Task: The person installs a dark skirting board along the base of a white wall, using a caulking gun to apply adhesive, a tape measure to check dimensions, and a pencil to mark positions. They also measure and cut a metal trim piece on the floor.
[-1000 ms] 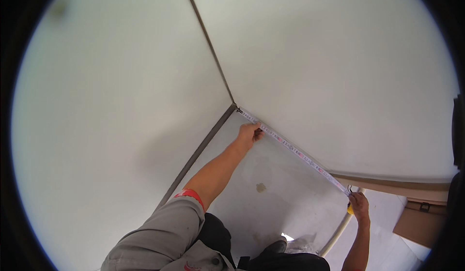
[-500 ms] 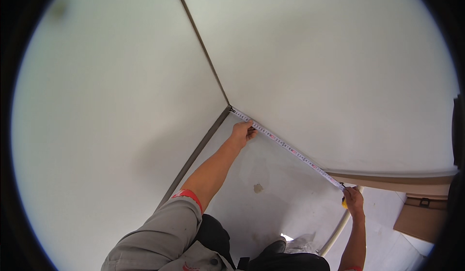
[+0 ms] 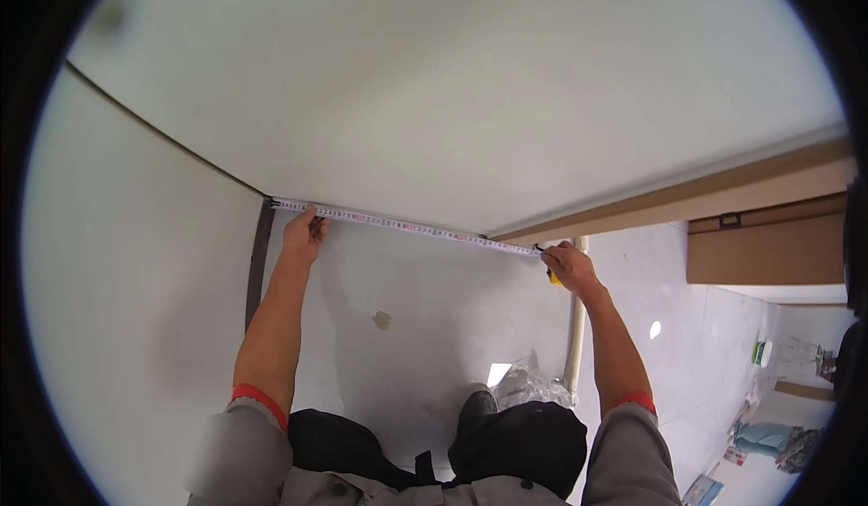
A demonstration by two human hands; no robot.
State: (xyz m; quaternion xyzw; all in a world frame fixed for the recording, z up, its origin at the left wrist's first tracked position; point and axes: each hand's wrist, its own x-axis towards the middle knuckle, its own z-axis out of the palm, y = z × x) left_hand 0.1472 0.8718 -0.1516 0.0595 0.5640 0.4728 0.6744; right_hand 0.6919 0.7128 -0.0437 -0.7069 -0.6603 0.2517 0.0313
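A white tape measure blade [image 3: 407, 227] with red and black marks runs out along the foot of the pale wall. Its end sits in the corner at the left. Near that end my left hand [image 3: 306, 233] is closed on the blade, finger and thumb at its edge. At the other end, close to the brown wall edge, my right hand [image 3: 571, 267] grips the tape measure's yellow case [image 3: 553, 277], which is mostly hidden by the fingers. The blade is nearly straight between my hands.
Dark grey trim [image 3: 257, 271] edges the floor at the left. A pale pole [image 3: 577, 325] and crumpled clear plastic [image 3: 529, 384] lie near my knees. Beyond the brown wall edge [image 3: 678, 189] are a brown panel [image 3: 768, 245] and assorted items on the floor further right.
My view has turned to the right, so the corner, tape and both hands appear further left. More floor shows at the right. Both hands keep their hold on the tape measure.
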